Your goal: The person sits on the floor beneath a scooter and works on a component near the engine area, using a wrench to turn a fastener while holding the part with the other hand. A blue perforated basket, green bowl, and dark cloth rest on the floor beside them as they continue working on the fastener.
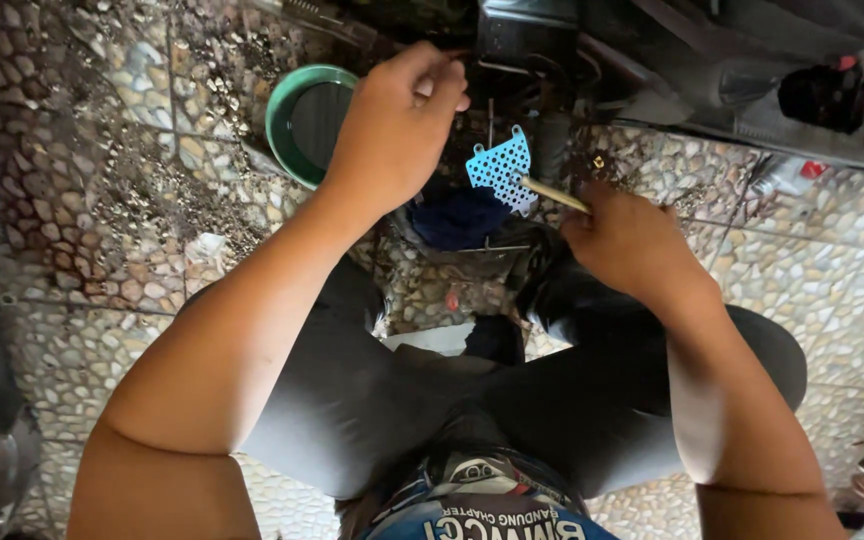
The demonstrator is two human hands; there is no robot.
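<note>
- Head view: the left hand (397, 125) reaches to twelve o'clock, its grip pinched on something small at the dark machinery (527, 40); what it holds is hidden.
- The right hand (632, 240), at three o'clock, is closed around a thin yellowish tool (552, 193) whose tip touches a pale blue perforated plate (500, 168).
- A green round bowl (287, 110) sits at eleven o'clock on the pebble-tiled floor (102, 200).
- Work looks mid-way: the plate is loose, neither fitted nor set aside.
</note>
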